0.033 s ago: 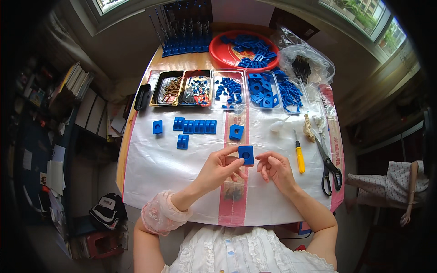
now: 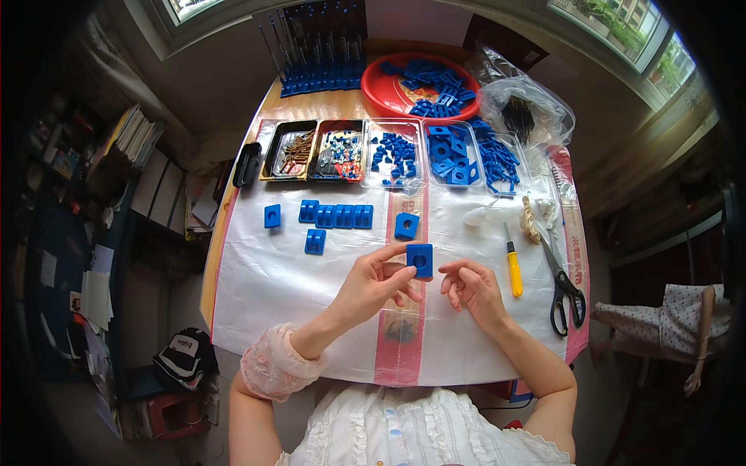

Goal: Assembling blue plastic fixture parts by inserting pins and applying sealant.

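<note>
Between the thumb and fingers of my left hand (image 2: 365, 286) is a blue square plastic block (image 2: 420, 261) with a round recess, held up above the sheet. My right hand (image 2: 473, 289) hovers just to the right of it, fingers loosely bent and apart, holding nothing. Slightly beyond the held block lies a similar blue block with a round hole (image 2: 406, 226). Off to the left, several blue slotted blocks (image 2: 335, 216) form a row, with one more slotted block (image 2: 315, 241) in front. A lone blue block (image 2: 272, 216) rests farther left.
Trays of screws (image 2: 297, 152), small hardware (image 2: 340, 152) and blue parts (image 2: 395, 158) line the back. Behind them stand a red basin (image 2: 378, 99) and a rack of blue-based rods (image 2: 326, 81). A yellow screwdriver (image 2: 514, 273) and black-handled scissors (image 2: 567, 303) lie at right.
</note>
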The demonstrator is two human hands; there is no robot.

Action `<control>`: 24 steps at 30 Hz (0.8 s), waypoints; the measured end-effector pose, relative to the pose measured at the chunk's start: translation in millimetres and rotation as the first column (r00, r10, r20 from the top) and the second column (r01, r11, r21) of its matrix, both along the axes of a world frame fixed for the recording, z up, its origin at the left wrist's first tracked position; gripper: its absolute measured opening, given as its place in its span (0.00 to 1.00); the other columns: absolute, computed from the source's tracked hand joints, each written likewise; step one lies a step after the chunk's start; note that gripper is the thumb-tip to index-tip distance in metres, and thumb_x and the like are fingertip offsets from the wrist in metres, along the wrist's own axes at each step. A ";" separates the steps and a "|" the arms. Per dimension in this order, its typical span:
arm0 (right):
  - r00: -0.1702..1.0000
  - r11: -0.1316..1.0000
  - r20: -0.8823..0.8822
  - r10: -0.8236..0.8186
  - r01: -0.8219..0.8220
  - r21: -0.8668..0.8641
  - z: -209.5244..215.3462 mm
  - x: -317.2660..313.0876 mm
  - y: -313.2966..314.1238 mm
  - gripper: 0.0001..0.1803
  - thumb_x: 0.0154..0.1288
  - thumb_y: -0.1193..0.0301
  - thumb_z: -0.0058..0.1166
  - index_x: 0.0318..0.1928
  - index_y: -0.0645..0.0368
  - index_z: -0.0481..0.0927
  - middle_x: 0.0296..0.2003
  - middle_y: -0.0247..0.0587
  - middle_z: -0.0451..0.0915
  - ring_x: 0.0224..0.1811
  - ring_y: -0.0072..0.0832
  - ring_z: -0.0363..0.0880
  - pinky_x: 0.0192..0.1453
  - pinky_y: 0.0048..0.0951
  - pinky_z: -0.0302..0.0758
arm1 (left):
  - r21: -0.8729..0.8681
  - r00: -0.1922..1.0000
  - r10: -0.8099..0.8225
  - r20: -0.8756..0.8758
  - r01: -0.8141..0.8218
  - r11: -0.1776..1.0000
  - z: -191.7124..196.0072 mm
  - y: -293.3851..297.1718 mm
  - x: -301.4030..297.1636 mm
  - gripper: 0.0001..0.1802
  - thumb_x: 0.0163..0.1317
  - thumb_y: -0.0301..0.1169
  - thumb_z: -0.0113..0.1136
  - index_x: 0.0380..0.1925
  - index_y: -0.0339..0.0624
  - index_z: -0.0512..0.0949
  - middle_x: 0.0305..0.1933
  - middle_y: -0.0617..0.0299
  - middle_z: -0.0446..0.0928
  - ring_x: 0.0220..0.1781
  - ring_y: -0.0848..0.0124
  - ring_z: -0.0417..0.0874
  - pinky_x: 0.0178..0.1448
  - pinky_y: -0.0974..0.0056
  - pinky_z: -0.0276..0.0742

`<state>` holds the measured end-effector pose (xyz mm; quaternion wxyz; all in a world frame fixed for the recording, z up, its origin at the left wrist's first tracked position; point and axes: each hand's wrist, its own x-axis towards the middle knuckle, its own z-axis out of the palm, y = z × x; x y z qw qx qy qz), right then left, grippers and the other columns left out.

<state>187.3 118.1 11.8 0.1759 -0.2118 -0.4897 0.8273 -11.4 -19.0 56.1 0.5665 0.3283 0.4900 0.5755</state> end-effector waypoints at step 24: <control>0.992 0.991 0.121 -0.028 0.012 0.135 4.3 -4.2 -4.1 0.12 0.69 0.74 0.51 0.49 0.66 0.78 0.29 0.39 0.80 0.21 0.14 0.74 0.22 0.18 0.71 | -0.185 0.715 0.495 -0.494 -0.642 0.744 -41.5 -109.3 -240.7 0.15 0.66 0.28 0.59 0.49 0.29 0.74 0.34 0.57 0.84 0.29 0.81 0.83 0.26 0.81 0.67</control>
